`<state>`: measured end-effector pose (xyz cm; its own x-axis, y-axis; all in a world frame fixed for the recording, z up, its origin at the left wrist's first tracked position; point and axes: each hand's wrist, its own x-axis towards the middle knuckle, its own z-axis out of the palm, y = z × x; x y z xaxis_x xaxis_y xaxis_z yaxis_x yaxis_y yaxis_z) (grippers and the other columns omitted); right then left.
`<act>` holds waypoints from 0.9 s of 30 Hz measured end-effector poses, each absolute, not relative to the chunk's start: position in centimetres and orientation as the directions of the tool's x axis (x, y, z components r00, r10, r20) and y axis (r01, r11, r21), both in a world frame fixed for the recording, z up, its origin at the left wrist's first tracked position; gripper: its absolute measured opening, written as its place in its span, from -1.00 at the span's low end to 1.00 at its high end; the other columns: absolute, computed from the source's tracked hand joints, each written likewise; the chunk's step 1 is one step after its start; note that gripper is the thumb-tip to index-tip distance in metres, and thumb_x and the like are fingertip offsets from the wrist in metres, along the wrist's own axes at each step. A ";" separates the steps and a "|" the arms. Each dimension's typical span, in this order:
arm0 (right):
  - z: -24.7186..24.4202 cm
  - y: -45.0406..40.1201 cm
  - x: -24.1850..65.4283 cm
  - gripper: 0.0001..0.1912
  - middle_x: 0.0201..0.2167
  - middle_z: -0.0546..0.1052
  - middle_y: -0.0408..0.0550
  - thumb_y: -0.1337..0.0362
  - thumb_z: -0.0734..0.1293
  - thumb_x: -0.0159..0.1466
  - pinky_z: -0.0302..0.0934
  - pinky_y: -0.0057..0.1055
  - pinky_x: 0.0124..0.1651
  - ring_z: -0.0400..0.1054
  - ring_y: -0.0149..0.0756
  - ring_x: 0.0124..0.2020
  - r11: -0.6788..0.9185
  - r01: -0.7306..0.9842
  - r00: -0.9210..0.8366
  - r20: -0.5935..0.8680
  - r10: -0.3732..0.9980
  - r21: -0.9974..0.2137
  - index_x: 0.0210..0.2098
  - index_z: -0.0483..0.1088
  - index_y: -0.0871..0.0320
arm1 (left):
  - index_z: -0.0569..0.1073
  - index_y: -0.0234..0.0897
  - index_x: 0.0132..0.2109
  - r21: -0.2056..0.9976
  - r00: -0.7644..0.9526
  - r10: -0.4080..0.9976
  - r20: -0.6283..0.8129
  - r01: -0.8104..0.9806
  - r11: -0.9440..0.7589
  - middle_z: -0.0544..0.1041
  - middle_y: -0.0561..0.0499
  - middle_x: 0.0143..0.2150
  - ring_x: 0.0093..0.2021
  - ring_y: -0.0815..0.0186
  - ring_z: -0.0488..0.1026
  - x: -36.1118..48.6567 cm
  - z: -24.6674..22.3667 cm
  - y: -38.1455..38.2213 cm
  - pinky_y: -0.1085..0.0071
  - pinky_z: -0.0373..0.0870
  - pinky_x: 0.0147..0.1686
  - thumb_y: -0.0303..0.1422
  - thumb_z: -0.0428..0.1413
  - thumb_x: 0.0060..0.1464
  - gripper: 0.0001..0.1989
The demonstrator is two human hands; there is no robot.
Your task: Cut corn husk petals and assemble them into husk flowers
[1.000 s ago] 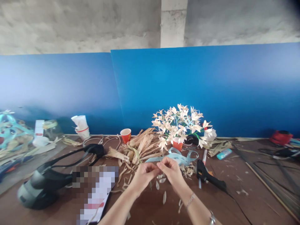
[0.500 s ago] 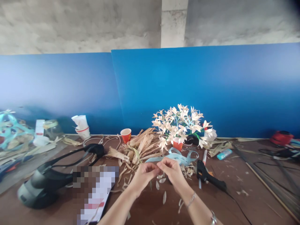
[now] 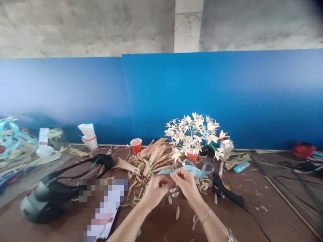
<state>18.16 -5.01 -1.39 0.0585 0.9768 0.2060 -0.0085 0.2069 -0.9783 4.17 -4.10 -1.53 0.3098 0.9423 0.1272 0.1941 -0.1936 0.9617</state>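
Brown tabletop [image 3: 227,222], pale petals [image 3: 178,212] beneath both hands [image 3: 156,191] [image 3: 186,185], grip pinched, contents unclear

Flowers [image 3: 188,129]: creamy white, with green and light-blue stems. Loose petals [image 3: 178,212]: whitish. Ribbon [image 3: 199,172]: pale blue. Dry husks [image 3: 157,154]: tan and light brown. Paper cup [image 3: 136,148]: red outside, white inside, small yellow marks. White cup [image 3: 90,143]: red line round top. Glue gun [image 3: 232,197]: black. Small packet [image 3: 241,167]: bright blue-green. Tabletop [image 3: 161,230]: brown. Big board [image 3: 202,84]: blue. Wall [image 3: 88,27]: patchy grey.
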 end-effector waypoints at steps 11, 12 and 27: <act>-1.3 -4.8 18.3 -0.59 -0.72 0.08 -0.31 0.05 0.37 0.01 -0.11 -0.53 -0.59 -0.08 -0.53 -0.65 0.240 -0.051 0.108 0.233 0.966 -0.969 -0.68 0.12 0.16 | 0.46 -0.37 -0.51 0.960 0.319 0.943 0.090 0.223 -0.167 0.45 0.03 -0.58 -0.57 0.41 0.29 4.3 -1.5 -4.1 0.49 0.16 -0.53 -0.35 0.11 -0.13 -0.85; -1.5 -4.8 18.2 -0.59 -0.71 0.08 -0.31 0.05 0.35 0.02 -0.10 -0.52 -0.59 -0.07 -0.53 -0.65 0.257 -0.014 0.137 0.253 0.958 -0.966 -0.67 0.11 0.15 | 0.47 -0.37 -0.51 0.954 0.316 0.943 0.107 0.235 -0.187 0.46 0.02 -0.57 -0.56 0.40 0.31 4.3 -1.4 -4.1 0.49 0.18 -0.52 -0.35 0.11 -0.12 -0.85; 0.8 -5.5 24.1 -0.76 -0.23 0.47 0.07 0.27 0.24 0.10 0.20 -0.39 -0.17 0.37 -0.19 -0.21 0.036 0.845 0.178 0.345 0.922 -0.534 -0.24 0.38 0.22 | 0.49 -0.35 -0.44 0.950 0.306 0.936 0.176 0.195 -0.243 0.51 0.00 -0.50 -0.50 0.34 0.35 4.2 -2.5 -3.2 0.47 0.21 -0.46 -0.26 0.08 -0.07 -0.78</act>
